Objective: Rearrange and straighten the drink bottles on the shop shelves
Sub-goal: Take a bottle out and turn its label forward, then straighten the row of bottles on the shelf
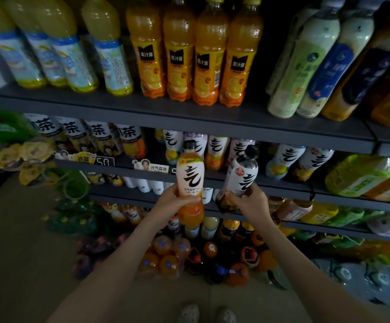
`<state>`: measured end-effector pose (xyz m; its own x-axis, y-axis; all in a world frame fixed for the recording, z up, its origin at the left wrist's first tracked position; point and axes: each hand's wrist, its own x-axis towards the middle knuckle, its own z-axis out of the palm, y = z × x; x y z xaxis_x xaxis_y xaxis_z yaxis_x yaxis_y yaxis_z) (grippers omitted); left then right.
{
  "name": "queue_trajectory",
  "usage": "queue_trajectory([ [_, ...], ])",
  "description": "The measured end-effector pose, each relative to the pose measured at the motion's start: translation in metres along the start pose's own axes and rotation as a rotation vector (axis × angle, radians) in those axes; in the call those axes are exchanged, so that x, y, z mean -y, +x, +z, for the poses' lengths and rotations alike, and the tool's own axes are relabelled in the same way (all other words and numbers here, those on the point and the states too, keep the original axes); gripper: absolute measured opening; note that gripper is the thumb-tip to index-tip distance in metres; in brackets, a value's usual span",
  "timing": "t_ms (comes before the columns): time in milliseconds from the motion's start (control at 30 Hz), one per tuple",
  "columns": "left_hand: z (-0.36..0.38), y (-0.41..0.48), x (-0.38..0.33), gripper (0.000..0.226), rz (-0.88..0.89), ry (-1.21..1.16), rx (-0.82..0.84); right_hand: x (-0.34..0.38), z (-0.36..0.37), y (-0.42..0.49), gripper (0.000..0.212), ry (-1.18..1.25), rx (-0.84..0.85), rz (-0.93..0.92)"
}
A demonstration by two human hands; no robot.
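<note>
Two bottles held off the shelf, one in each hand.

Left hand (174,201) is clenched round the lower half of the orange bottle (190,180), which stands upright, cap up, with the fingers (189,199) just under its white label. Right hand (251,203) grasps the dark bottle (244,176) near its base, its top tilted to the right. The bottles are near each other but apart, in front of the middle shelf (142,170) and its row of similar bottles (215,150).

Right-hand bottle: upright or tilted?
Tilted. The white-label bottle gripped by the right hand leans with its dark cap to the right of its base. The orange bottle in the left hand is near upright.
</note>
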<state>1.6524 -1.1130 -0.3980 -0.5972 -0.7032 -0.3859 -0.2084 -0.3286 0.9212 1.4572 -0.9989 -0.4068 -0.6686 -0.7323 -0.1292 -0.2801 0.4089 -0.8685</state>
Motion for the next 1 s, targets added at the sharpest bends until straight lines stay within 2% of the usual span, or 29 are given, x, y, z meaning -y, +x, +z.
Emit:
queue_trajectory([
  [133, -0.003, 0.008, 0.009, 0.052, 0.04, 0.012, -0.086, -0.003, 0.001, 0.004, 0.047, 0.188, -0.231, 0.01],
  [333, 0.019, 0.028, 0.003, 0.052, 0.092, -0.002, -0.111, -0.011, -0.012, 0.039, 0.066, 0.301, -0.444, 0.036],
  [467, 0.031, 0.04, 0.011, 0.053, 0.154, 0.028, -0.101, -0.025, -0.006, 0.054, 0.067, 0.328, -0.446, 0.01],
  [667, 0.037, 0.068, 0.023, 0.056, 0.258, 0.112, -0.055, -0.049, 0.005, 0.083, 0.048, 0.271, -0.496, -0.073],
  [867, 0.041, 0.092, 0.028, 0.055, 0.315, 0.077, -0.024, -0.047, -0.006, 0.117, 0.057, 0.048, -0.481, -0.155],
  [1000, 0.045, 0.095, 0.029, 0.054, 0.328, 0.088, -0.028, -0.046, -0.007, 0.118, 0.062, 0.018, -0.486, -0.171],
])
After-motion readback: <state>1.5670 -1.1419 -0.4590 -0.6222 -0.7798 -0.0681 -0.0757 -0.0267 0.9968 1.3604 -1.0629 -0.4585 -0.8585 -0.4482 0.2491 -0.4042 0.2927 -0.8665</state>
